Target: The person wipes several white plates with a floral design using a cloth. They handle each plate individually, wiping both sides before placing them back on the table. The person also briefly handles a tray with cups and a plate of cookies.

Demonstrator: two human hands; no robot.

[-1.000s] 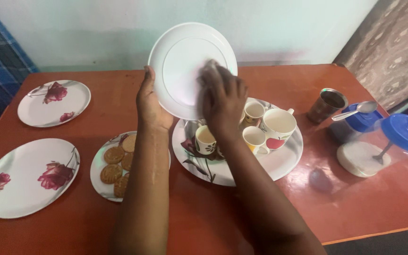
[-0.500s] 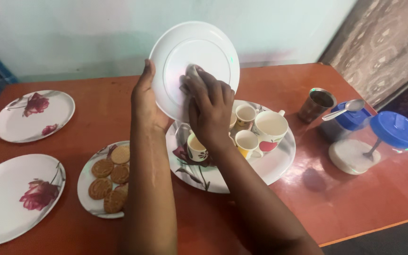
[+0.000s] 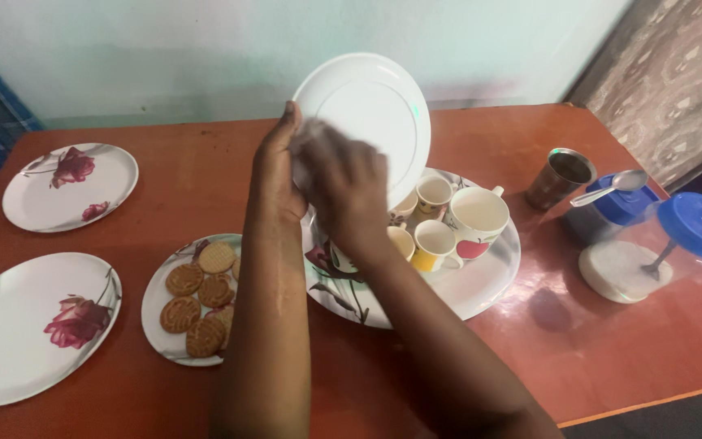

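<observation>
The right hand (image 3: 343, 191) has slid from the middle of the white plate (image 3: 375, 114) to its lower left edge, pressing a pale cloth (image 3: 310, 142) there. The left hand (image 3: 278, 175) grips that rim — plate upright above the tray (image 3: 481, 284) of cups (image 3: 481, 215). Biscuits (image 3: 201, 305) fill a small plate (image 3: 160, 325); open tabletop (image 3: 188, 187) lies left.

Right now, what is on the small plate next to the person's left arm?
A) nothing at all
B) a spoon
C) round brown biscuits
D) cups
C: the small plate beside the left arm carries several round brown biscuits, while the cups stand on the big tray and the spoon rests on a blue lid to the right.
</observation>
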